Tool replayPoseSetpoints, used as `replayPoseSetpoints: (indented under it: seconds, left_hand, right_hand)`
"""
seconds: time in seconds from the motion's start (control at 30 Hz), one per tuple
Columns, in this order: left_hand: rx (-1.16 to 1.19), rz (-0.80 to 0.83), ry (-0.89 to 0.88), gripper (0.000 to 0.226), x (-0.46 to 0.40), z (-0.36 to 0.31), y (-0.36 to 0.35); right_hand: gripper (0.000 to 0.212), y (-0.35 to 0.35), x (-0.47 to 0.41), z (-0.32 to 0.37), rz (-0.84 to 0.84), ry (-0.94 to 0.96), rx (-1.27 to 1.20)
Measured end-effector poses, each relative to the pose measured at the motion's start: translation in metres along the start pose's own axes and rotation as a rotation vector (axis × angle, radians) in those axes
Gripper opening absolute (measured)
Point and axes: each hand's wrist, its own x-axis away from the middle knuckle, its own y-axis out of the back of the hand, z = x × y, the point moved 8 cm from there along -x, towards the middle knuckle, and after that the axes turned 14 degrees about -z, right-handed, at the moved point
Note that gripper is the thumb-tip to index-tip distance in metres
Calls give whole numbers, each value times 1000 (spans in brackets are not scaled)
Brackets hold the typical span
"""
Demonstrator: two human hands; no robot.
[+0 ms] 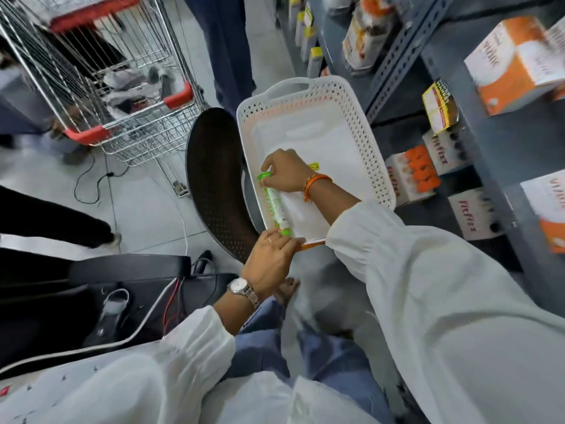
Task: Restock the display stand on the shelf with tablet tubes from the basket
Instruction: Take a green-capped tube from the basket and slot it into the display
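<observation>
A white perforated basket (360, 130) rests on a dark round stool beside the shelf. Inside it, along the left wall, lie green-capped tablet tubes (276, 206) end to end. My right hand (286, 172) reaches into the basket and pinches the far tube at its green cap. My left hand (270, 261) touches the near green cap at the basket's near rim. Another small green-yellow item (314, 165) peeks out past my right hand. The display stand (409, 175) with orange-capped tubes stands on the lower shelf to the right.
The grey metal shelf (458, 96) carries orange-and-white boxes at the right. A wire shopping trolley (122, 87) stands at the upper left. A person's legs (229, 47) stand beyond the basket. Black furniture and cables lie at the lower left.
</observation>
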Motion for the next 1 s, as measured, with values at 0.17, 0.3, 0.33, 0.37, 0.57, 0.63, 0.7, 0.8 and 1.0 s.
replayPoseSetpoints:
  seconds: [0.17,0.3,0.33,0.37,0.57,0.63,0.7,0.8,1.0]
  left_hand:
    - [6,12,13,43,-1,-5,4]
    - [87,-20,46,26,0,-6,13]
    - [121,-30,49,30,0,-8,16]
    - [149,-37,41,33,-1,-12,20]
    - [275,-114,-117,28,-38,-52,33]
    - [311,-142,-175,27,-58,-69,35]
    - [339,-158,-228,27,-79,-86,36]
    - [392,-166,-266,27,-112,-111,39]
    - [609,-315,-411,35,-202,-182,76]
  right_hand:
    - [21,18,5,-3,-61,-123,-148]
    - [20,59,13,-3,-175,-133,-213]
    - [21,74,16,-3,-213,-135,-195]
    - [22,90,19,-2,-255,-135,-168]
    - [11,214,55,6,-479,-92,-4]
    - [27,259,76,3,-606,-109,10]
    - [27,300,100,1,-732,-115,49]
    - [12,358,147,5,-904,-120,74]
    - [25,480,264,35,-1243,-159,241]
